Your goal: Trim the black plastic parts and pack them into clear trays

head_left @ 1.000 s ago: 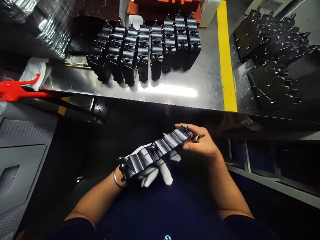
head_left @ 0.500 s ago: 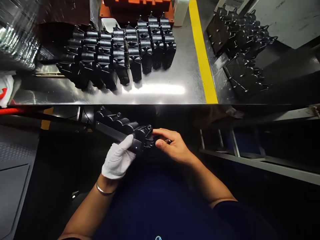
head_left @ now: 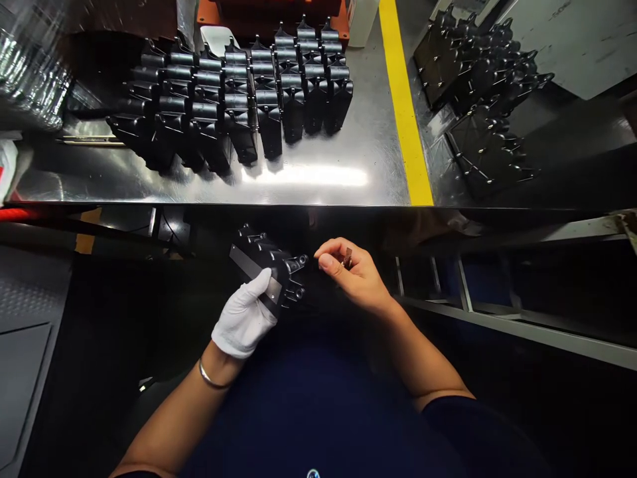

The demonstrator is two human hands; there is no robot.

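My left hand clamps the black ribbed housing | right hand, apart from it, holds a small tool | likely stiff, light; grip flat sides

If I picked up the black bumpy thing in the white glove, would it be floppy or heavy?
The black part is probably stiff: its grey strip looks straight. It's likely fairly light, since only the left hand holds it up. Looking shiny in places, it might feel slippery.

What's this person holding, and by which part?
The gloved left hand grips a black ribbed part near its lower end, thumb across its grey strip. The right hand holds a small brownish piece; its identity and grip are unclear.
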